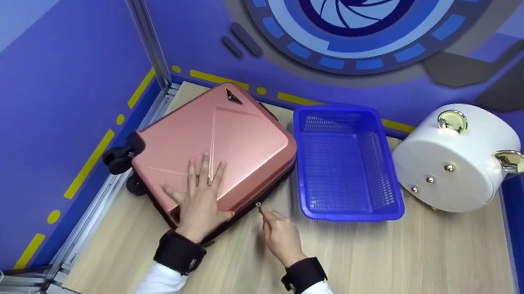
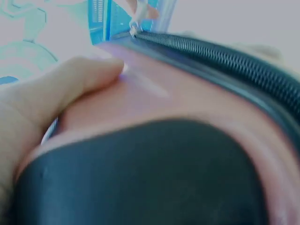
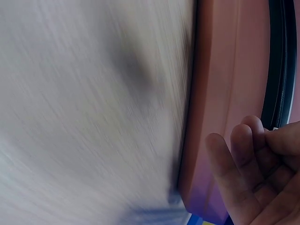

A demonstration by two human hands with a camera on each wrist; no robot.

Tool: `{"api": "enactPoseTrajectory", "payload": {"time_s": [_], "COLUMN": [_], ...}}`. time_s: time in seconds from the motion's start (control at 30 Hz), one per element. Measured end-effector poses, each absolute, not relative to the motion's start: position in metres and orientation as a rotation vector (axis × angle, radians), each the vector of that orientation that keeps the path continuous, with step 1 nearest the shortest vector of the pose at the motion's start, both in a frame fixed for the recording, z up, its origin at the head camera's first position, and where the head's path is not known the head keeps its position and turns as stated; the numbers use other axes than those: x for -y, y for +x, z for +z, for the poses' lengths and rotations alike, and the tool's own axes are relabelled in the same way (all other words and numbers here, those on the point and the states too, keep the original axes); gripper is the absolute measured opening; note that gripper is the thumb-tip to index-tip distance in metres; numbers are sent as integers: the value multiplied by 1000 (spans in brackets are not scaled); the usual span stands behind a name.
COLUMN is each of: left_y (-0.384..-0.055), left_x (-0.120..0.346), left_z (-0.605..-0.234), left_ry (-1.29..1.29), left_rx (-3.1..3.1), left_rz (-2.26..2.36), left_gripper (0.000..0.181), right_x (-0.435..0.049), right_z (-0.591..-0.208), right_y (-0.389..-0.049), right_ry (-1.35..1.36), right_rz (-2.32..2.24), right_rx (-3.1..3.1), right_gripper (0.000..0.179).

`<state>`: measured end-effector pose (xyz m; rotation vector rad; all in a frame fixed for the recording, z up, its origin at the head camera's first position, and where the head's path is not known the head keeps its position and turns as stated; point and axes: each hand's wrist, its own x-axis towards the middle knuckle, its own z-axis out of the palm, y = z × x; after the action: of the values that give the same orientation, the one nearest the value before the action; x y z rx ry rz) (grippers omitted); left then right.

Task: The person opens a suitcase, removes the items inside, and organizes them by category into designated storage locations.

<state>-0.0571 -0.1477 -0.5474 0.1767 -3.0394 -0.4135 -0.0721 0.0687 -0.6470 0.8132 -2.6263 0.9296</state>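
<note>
A pink hard-shell suitcase [image 1: 249, 125] lies flat on the wooden tabletop, its wheels toward the left. Spread across its lid near the front corner, my left hand [image 1: 200, 204] presses down with straight fingers. Its thumb [image 2: 89, 75] rests along the pink shell in the left wrist view. On the suitcase's near right side, my right hand [image 1: 280, 235] pinches a small metal zipper pull [image 1: 258, 205] between thumb and index finger. The black zipper [image 2: 211, 51] runs along the suitcase edge. In the right wrist view the other fingers [image 3: 242, 140] are loosely bent beside the shell.
A blue plastic basket [image 1: 304, 193] stands just right of the suitcase. Farther right, a white round container [image 1: 442, 165] with gold fittings lies on its side. Black caster wheels [image 1: 117, 160] stick out at the suitcase's left. Blue-purple panels [image 1: 198, 17] wall in the table [image 1: 425, 290].
</note>
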Motion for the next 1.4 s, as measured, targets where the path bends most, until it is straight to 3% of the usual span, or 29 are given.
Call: {"api": "enactPoseTrajectory", "payload": {"time_s": [0.47,0.8,1.1,1.4], "left_y": [-72,-76,-61,-30], "left_x": [113,100,130,155], "left_z": [-555,-559,-546,-529], "left_ry": [377,361,20,-231], "left_rx": [2932,2918,2981,3072], "left_rz": [-386,-243,-412,-746], "left_gripper": [144,130,107,110], "right_x": [-66,-70,-74,-77], "right_z": [-643,-644,-642,-641], "right_y": [-72,-75,-79,-79], "right_ry": [808,816,824,808], "right_rz": [865,844,876,880], "right_rx": [2675,2703,2732,2742], "right_gripper": [25,25,27,24]}}
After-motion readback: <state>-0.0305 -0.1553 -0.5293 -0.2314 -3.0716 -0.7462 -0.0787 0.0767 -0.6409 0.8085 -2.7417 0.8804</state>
